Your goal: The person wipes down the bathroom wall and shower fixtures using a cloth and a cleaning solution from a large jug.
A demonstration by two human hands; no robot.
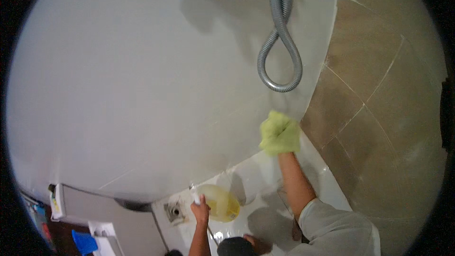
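My left hand (201,210) grips the white top of a translucent plastic bottle (223,206) with yellow liquid in it. The bottle is low in the view, over the white tiled floor (245,179). My right hand (283,145) is almost wholly covered by a lime-green cloth or mitt (277,128), and its fingers cannot be seen. That cloth is at the smooth white wall (142,89), close to where it meets the brown tiles; whether it touches is unclear. Just above the cloth hangs a looped metal shower hose (280,87).
Brown tiles (369,113) with pale joints fill the right side. A square floor drain (174,212) lies left of the bottle. At lower left are a grey panel (142,227), a white ledge (57,202) and a blue object (84,242). Bare feet (259,244) show at the bottom.
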